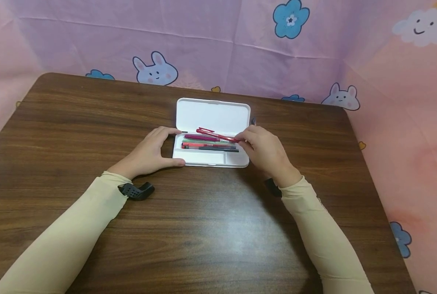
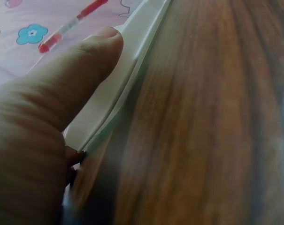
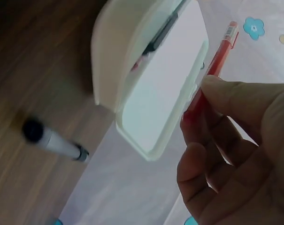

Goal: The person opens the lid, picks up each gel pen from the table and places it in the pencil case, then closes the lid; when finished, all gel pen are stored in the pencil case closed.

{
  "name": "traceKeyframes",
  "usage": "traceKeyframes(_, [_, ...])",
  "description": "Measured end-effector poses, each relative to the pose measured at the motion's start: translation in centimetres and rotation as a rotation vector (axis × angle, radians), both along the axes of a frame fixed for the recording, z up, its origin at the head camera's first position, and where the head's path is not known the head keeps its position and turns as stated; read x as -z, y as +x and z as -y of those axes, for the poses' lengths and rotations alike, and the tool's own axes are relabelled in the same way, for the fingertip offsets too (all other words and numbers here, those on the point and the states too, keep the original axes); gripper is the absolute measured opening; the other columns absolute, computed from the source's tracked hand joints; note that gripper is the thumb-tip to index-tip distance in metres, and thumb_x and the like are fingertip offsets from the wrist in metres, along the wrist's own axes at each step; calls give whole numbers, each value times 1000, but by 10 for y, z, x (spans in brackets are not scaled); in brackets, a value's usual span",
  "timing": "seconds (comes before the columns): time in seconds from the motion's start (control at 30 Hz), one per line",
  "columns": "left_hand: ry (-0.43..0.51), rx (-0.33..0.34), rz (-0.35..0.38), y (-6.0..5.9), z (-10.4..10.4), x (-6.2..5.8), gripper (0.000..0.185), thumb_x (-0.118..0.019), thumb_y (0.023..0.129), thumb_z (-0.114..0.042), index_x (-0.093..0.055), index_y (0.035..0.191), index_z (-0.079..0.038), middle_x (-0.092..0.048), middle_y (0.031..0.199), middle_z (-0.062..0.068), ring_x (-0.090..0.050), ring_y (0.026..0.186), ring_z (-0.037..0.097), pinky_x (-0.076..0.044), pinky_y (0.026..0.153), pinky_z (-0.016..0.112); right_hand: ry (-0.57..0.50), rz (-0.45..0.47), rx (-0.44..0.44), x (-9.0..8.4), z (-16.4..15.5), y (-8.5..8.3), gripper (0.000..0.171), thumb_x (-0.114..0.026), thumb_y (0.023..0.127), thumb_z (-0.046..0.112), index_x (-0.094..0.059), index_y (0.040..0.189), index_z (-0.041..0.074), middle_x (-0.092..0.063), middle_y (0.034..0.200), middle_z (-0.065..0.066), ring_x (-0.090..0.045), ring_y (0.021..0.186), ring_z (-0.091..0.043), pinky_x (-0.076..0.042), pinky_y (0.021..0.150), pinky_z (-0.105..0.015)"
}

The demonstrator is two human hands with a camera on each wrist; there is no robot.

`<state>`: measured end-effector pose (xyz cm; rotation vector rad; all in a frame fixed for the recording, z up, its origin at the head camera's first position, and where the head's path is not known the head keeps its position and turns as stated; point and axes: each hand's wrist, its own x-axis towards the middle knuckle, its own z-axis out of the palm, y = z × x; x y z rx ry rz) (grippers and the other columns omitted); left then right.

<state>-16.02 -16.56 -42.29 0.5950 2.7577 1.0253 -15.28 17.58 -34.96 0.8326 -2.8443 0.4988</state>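
Note:
A white pencil case [image 1: 212, 115] lies with its lid raised near the middle of the table. Inside it are several pens [image 1: 203, 144], pink, green, red and dark. My left hand [image 1: 148, 152] holds the case by its left end, thumb on the front rim and fingers at the back corner. Between the thumb and fingers of my right hand [image 1: 267, 150] is a red pen [image 1: 215, 134], pinched by one end and slanting above the other pens. In the right wrist view, the same red pen [image 3: 220, 56] sticks out past the thumb.
A white marker with a black cap [image 3: 56, 142] lies on the table just right of the case, mostly hidden by my right hand in the head view. The brown wooden table [image 1: 189, 228] meets a printed cloth backdrop [image 1: 211, 45] behind and at the right.

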Motion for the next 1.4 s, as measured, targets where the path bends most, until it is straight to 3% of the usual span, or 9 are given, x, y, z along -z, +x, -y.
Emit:
traceKeyframes(0.37, [-7,-4,16,0,0,4,99,-80,79,-67,-41,154,-15,-40,158,10,-32,148,32,-29,120,62,104,106,-36,7,25,-18,17,-68,100,10,-77,114,11,-73,108,-4,-67,101,-21,-57,91,-40])
traceKeyframes(0.93, [-7,1,12,-1,-2,4,100,-79,78,-70,-42,154,-17,-41,158,9,-33,149,32,-29,120,61,137,150,-97,13,39,-28,21,-63,102,9,-78,116,13,-75,107,-4,-67,102,-21,-56,92,-40])
traceKeyframes(1.2, [0,-2,7,0,0,2,100,-80,78,-68,-41,154,-16,-41,158,10,-32,149,32,-29,120,61,160,169,-79,11,43,-30,24,-59,103,7,-79,116,14,-75,108,-3,-67,102,-20,-57,92,-39])
traceKeyframes(1.4, [2,3,-3,1,0,0,99,-80,78,-68,-41,154,-17,-41,157,10,-32,149,32,-29,119,61,129,174,-45,-1,31,-26,21,-63,102,10,-77,118,12,-75,111,-4,-68,102,-21,-57,91,-41])
